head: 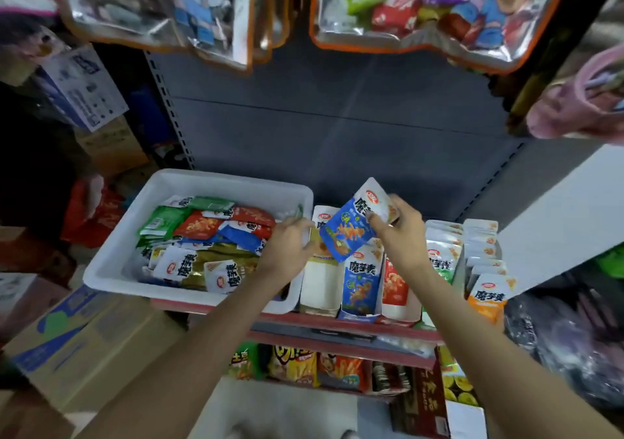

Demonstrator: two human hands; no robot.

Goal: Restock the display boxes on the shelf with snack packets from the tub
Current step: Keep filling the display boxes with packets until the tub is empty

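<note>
Beside tub [175, 181], filled display boxes [358, 303]

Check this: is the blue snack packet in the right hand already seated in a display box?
No, the right hand holds the blue snack packet tilted above the blue cardboard display box.

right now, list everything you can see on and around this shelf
tub: one, white, left end of the shelf, holding loose packets
loose packets: many, green, red, blue, gold and white, piled in the tub
blue packet: one, blue and white, held above the display boxes
display boxes: a row, white fronts, right of the tub, with gold, blue, red, green and orange packets
clear hanging bags: several, orange-trimmed, above the shelf
lower-shelf snacks: several bags, yellow and orange
cardboard boxes: several, brown, lower left
left hand: at the tub's right edge; grip unclear
right hand: pinching the blue packet
</note>
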